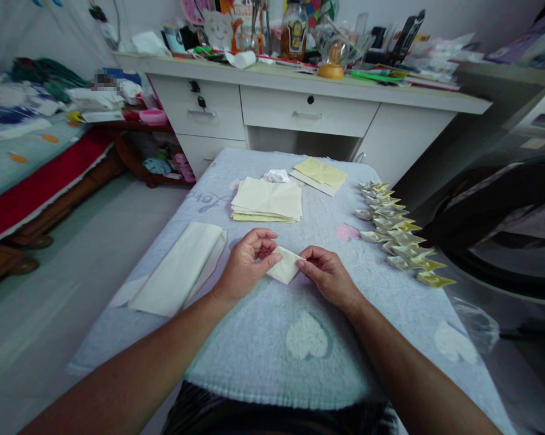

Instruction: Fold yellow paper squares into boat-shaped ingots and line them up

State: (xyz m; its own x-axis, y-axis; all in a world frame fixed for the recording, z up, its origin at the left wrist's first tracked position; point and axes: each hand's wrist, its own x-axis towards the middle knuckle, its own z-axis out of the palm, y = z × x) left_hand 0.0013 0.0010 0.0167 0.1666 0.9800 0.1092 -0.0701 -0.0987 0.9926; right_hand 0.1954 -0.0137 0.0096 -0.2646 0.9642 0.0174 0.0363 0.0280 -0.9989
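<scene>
Between my two hands is a small folded piece of cream paper [285, 269], held a little above the cloth-covered table. My left hand [249, 261] pinches its left corner between thumb and fingers. At its right corner, my right hand [325, 272] grips it the same way, thumb on top. Beyond my hands lies a stack of cream and yellow paper sheets [267, 199]. Folded paper boats [394, 232], some yellowish, stand in rows along the table's right side. To the left of my left hand rests a long folded white paper or cloth bundle [179, 269].
A light blue cloth [263, 356] with heart shapes covers the table. At its far end are a crumpled white paper [276, 176] and loose yellow and white sheets [322, 172]. Behind stands a white desk [309, 115] crowded with items. A bed [32, 169] is at the left.
</scene>
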